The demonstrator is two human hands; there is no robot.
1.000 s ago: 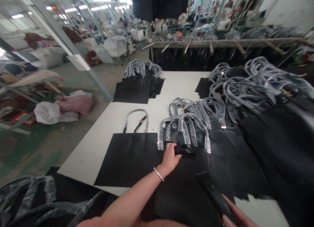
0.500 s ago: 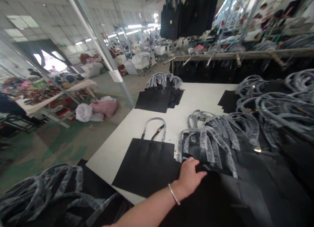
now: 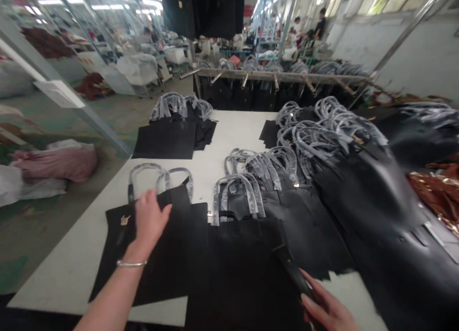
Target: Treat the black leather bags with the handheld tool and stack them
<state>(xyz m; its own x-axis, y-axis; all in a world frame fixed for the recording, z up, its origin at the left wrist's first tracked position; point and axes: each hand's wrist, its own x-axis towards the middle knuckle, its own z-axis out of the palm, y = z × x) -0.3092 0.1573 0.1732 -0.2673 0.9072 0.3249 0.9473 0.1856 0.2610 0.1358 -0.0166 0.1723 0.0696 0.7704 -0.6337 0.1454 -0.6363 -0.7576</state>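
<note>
My left hand (image 3: 150, 218), a bangle on its wrist, is closed on the upper edge of a black bag (image 3: 161, 254) below its wrapped handle. That bag lies at an angle over another black bag on the white table (image 3: 50, 278). At the lower right my right hand (image 3: 324, 302) pinches a dark strap-like piece (image 3: 296, 276) between thumb and fingers, over a black bag (image 3: 244, 273) at the front centre. Plastic-wrapped handles (image 3: 238, 190) stand up behind that bag.
Black bags with wrapped handles pile up on the right (image 3: 362, 187). A smaller stack (image 3: 165, 140) sits at the table's back left. Brown wrapped items (image 3: 435, 195) lie far right. A metal post (image 3: 100, 128) rises at the left; a rack (image 3: 276, 75) stands behind.
The view has turned right. My left hand has moved left from the centre bags to the left bags, where a second bag now lies on top. My right hand has come into view.
</note>
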